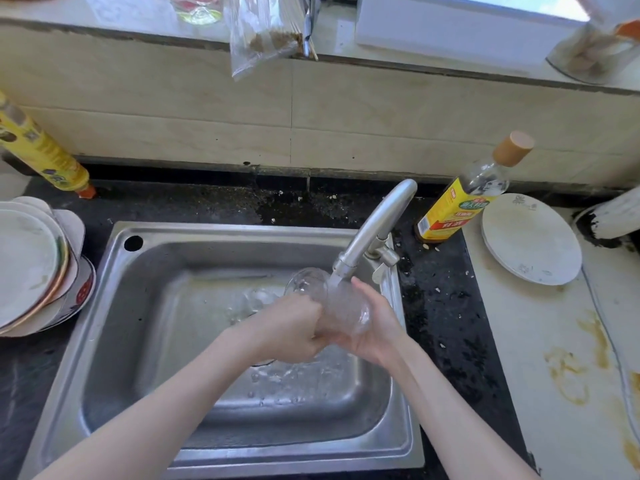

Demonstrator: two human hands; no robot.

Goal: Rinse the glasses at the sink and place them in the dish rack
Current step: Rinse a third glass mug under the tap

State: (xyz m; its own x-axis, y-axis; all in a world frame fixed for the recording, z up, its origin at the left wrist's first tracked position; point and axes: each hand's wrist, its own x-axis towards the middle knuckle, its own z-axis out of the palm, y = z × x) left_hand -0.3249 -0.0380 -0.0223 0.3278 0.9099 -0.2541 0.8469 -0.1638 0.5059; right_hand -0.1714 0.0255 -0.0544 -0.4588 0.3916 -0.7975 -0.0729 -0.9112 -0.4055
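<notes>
We hold the clear stemmed glass [332, 299] under the curved steel tap [374, 230], over the steel sink [145, 341]: left hand [294, 327] gripping, right hand [372, 332] cupping the bowl; rotate it slowly under the stream

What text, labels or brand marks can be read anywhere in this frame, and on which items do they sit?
Nothing can be quoted with confidence.
Bottle with the tan cap, right of the faucet: yellow label with a green oval and a red band of Chinese characters, too blurred to read.
Yellow bottle at the left wall: printed graphics and a code square, illegible.
Plates on the right: floral decoration only, no text.
Glass in both hands: no markings visible.
</notes>
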